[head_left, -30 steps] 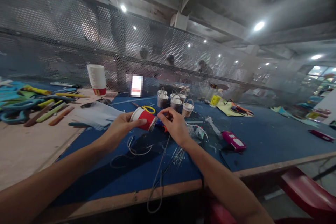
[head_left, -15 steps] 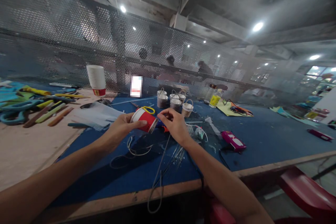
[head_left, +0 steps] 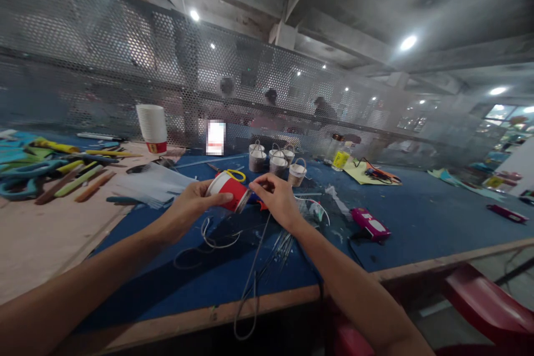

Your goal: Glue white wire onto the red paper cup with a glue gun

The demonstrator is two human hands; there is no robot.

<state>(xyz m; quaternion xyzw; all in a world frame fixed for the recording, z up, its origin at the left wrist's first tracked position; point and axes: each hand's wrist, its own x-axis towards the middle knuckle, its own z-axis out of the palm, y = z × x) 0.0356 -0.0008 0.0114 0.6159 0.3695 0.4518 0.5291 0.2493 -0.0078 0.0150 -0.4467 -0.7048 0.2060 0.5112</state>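
Note:
A red and white paper cup (head_left: 234, 193) lies tilted in my left hand (head_left: 194, 200), whose thumb presses on its side. Just right of the cup's rim, my right hand (head_left: 277, 197) is pinched; a grey cord (head_left: 259, 250) hangs below it and loops over the table's front edge. Whether the fingertips hold that cord is too small to make out. Behind my hands stand several small cups with looped handles (head_left: 278, 164). Yellow-handled scissors (head_left: 236, 175) lie behind the red cup, and a bundle of thin wires (head_left: 282, 247) lies below my right wrist.
On the left are a stack of paper cups (head_left: 152, 130), blue scissors (head_left: 29, 172) and several pens. A phone (head_left: 215, 138) stands at the mesh partition. To the right are a yellow-labelled bottle (head_left: 341, 159), a magenta device (head_left: 371, 225) and a red stool (head_left: 492, 306).

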